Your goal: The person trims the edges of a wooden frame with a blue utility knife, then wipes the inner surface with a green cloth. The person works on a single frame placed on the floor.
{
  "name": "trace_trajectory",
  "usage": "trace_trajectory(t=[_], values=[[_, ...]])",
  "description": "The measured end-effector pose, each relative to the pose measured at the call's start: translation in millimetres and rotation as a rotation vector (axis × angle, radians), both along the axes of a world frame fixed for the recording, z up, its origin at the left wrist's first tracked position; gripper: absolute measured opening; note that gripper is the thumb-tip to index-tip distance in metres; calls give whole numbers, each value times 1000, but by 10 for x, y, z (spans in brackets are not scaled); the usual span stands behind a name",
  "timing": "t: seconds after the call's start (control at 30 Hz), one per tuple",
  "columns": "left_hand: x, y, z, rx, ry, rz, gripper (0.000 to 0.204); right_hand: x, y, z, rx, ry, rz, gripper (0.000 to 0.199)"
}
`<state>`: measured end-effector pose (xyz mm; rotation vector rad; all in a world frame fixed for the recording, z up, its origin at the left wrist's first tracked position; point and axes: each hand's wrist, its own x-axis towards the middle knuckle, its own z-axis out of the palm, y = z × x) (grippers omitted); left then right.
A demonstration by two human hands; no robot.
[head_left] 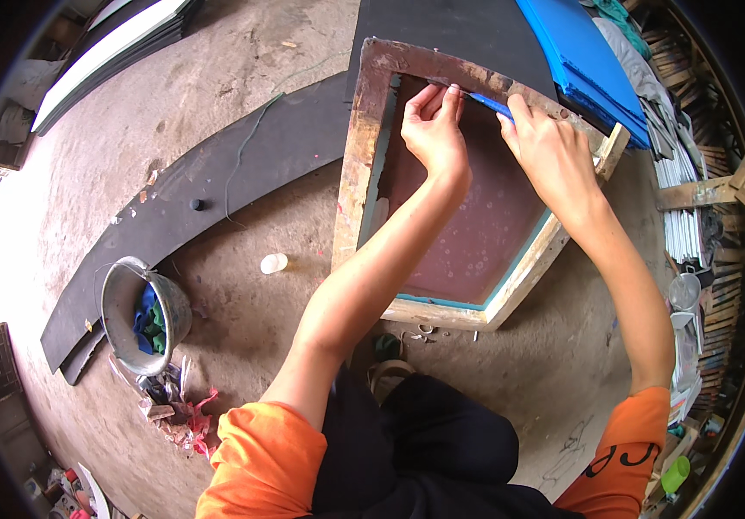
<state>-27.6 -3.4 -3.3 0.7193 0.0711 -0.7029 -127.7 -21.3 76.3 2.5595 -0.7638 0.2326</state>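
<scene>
A wooden screen-printing frame [528, 258] with a reddish-brown mesh [459, 246] lies before me, its inner edge lined with a teal strip. In my right hand [554, 156], at the far right of the frame, is a slim blue tool [488, 105], a cutter or pen by its shape. Its tip points left along the inner side of the far rail. My left hand [437, 130] is over the mesh, with thumb and fingers pinched together close to that tip. What they pinch, if anything, is too small to make out.
A grey bucket [180, 316] with blue and green cloths stands left, beside crumpled scraps [186, 424]. A small whitish bottle [274, 263] is on the concrete floor. Long black sheeting [208, 186] curves behind. Blue sheets [593, 65] lie far right, near a crowded rack [718, 320].
</scene>
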Motion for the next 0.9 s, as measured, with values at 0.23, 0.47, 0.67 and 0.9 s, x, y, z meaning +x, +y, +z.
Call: trace_trajectory(t=[0.23,0.47,0.67,0.9], values=[[34,-12,4,129,-65,-2,16,16,-13,-4,-1,5,5,20],[47,24,-78,-3,-51,-27,16,75,-25,5,-3,38,8,19],[54,57,-40,21,-50,-83,20,102,-39,-13,-33,92,-19,20],[59,54,-31,47,-47,-82,20,125,-19,-38,-79,111,-42,18]])
